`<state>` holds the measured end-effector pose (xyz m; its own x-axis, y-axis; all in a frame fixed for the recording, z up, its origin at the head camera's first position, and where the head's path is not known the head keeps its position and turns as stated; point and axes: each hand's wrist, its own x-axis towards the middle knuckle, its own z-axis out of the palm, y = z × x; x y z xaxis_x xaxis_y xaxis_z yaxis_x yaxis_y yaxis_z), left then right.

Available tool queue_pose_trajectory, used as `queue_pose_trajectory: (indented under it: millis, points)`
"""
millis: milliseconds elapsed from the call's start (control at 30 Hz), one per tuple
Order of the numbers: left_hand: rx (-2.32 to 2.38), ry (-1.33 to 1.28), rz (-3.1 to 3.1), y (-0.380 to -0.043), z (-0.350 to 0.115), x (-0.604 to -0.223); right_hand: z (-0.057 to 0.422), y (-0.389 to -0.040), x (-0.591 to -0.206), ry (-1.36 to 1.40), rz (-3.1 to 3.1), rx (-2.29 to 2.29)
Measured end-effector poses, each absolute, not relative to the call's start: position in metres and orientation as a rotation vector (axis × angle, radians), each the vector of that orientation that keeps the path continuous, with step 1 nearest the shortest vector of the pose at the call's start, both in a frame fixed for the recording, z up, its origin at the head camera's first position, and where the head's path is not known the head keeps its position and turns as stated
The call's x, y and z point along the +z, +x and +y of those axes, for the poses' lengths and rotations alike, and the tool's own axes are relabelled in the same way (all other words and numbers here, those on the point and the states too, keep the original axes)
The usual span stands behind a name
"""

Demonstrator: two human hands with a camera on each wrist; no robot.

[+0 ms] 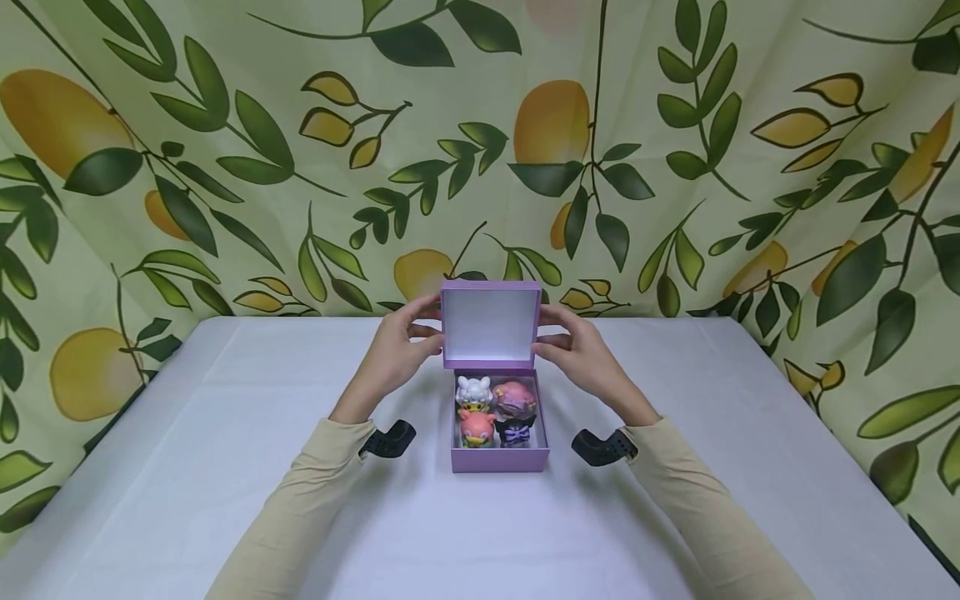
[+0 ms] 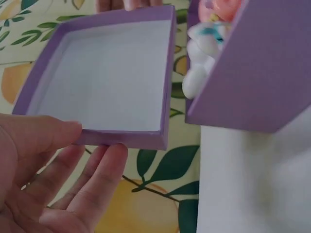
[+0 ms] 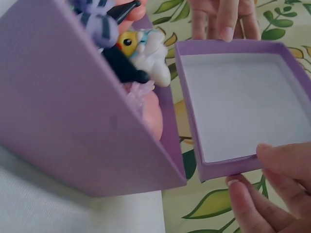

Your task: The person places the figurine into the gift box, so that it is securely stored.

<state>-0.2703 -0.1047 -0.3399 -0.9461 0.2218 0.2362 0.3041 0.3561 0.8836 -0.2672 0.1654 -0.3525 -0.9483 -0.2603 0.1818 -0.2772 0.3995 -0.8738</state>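
A purple box lid (image 1: 491,325) with a white inside stands tilted up behind the box, its inside facing me. My left hand (image 1: 397,350) grips the lid's left side, thumb on the rim and fingers behind it. At the opposite side my right hand (image 1: 581,354) pinches the lid the same way. Below it, the open purple box (image 1: 499,461) sits on the table. Inside are several small figures: a white one (image 1: 474,392), a pink one (image 1: 514,398), a coral one with a yellow bill (image 1: 477,427) and a black one with a lilac bow (image 1: 515,431).
A white cloth covers the table (image 1: 225,500). Behind its far edge hangs a curtain (image 1: 465,208) printed with leaves and orange fruit. Black wrist mounts (image 1: 388,439) stick out from both beige sleeves, beside the box.
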Motion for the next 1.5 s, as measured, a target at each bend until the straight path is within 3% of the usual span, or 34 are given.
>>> queue_pose_trajectory:
  millis: [967,1500]
  points:
    - [-1.537,-0.589,-2.537,-0.252,-0.102,-0.355,0.174,-0.258,-0.375,0.581,-2.491,1.552]
    - [-1.791,-0.556,-2.564,-0.238,-0.108,-0.359,0.179,-0.244,-0.381,0.53,-2.574,1.541]
